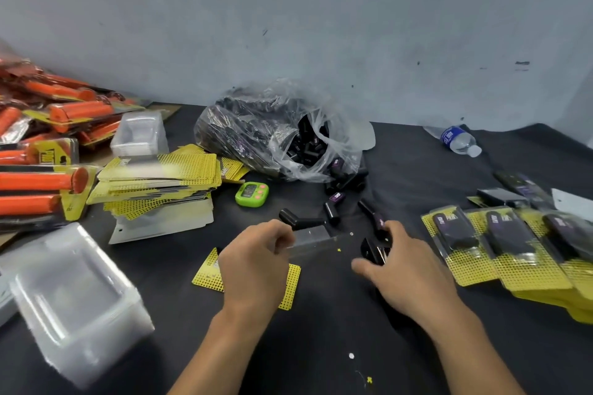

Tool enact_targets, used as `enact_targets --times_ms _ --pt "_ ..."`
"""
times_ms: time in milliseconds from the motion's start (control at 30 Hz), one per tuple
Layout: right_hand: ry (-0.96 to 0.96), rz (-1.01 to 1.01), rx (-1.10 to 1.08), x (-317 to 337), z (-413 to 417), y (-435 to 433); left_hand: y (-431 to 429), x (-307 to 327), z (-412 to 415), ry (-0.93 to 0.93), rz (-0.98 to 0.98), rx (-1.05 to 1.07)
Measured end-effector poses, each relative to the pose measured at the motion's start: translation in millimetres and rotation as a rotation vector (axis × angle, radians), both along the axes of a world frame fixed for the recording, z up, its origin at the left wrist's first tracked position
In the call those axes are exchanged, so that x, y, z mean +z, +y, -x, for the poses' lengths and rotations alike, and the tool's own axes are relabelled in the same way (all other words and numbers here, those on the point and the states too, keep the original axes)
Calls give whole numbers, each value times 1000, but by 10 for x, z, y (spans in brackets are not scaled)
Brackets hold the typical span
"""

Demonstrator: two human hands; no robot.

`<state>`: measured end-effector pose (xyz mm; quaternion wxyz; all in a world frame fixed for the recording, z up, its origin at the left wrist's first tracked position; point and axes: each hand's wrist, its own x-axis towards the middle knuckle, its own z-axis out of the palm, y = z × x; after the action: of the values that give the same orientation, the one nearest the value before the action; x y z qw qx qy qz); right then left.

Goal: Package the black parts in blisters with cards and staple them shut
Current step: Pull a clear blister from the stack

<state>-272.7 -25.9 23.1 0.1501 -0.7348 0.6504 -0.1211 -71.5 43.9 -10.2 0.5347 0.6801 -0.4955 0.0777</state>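
The left hand has its fingers curled and pinches one end of a clear blister, which lies between the two hands. A yellow card lies under that hand. The right hand wraps around a black stapler. Loose black parts lie just beyond both hands. Finished packs sit to the right of the right hand.

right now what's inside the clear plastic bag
Black parts fill the bag, seen at its open mouth, some with purple labels. Crinkled plastic hides how far back they go.
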Motion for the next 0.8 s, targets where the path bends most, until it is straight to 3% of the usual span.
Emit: enact_targets --times_ms 100,267,367,467,633,800 --pt "86 8 -15 5 -5 28 -33 -1 23 229 -43 -88" --pt "337 271 -123 63 27 27 -101 35 -40 502 -169 -125" --pt "348 214 -105 30 32 6 -134 34 -91 658 -299 -234" --pt "273 156 -78 42 18 27 -126 14 -105 653 -377 -331" --pt "164 228 -68 94 16 39 -127 -15 -147 648 -311 -295" --pt "-382 309 -74 151 25 21 -85 79 -186 807 -318 -425"
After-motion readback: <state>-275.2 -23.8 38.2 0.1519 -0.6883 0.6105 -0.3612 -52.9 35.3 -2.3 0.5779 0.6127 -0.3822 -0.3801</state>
